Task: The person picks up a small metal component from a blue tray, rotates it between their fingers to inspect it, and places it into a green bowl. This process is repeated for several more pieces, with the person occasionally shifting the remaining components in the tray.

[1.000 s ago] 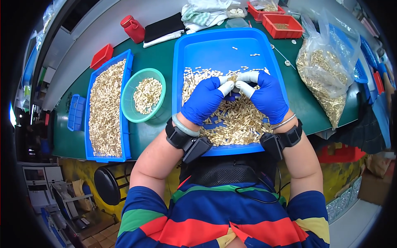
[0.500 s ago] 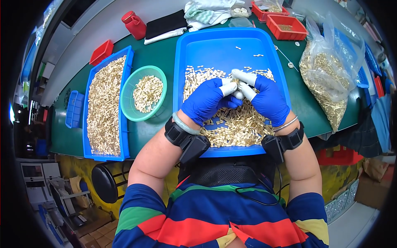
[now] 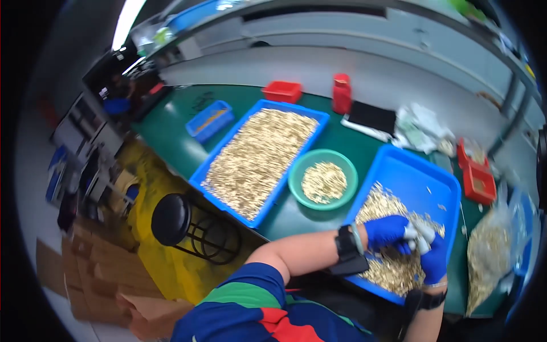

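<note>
My left hand (image 3: pixel 389 232) and my right hand (image 3: pixel 434 257) meet above a blue tray (image 3: pixel 413 165). Both wear blue gloves with white covers on some fingers. Their fingertips are pinched together; whatever sits between them is too small and blurred to make out. Small gold-coloured metal pieces (image 3: pixel 393 276) lie heaped in the tray under and around the hands, and a few lie scattered toward its far end. Left of the tray stands a round green basket (image 3: pixel 351 183) with more such pieces inside.
A longer blue tray (image 3: pixel 196 178) full of gold pieces lies farther left, past it a small blue basket (image 3: pixel 196 126). Red bins (image 3: pixel 282 91), a red flask (image 3: pixel 342 94) and black cloth (image 3: pixel 371 118) line the back. A clear bag (image 3: pixel 489 251) stands right; a black stool (image 3: pixel 172 219) is below.
The view has swung to the left and tilted, so the trays and hands appear farther right and the shelf and stool show more. My hands stay pinched together over the tray.
</note>
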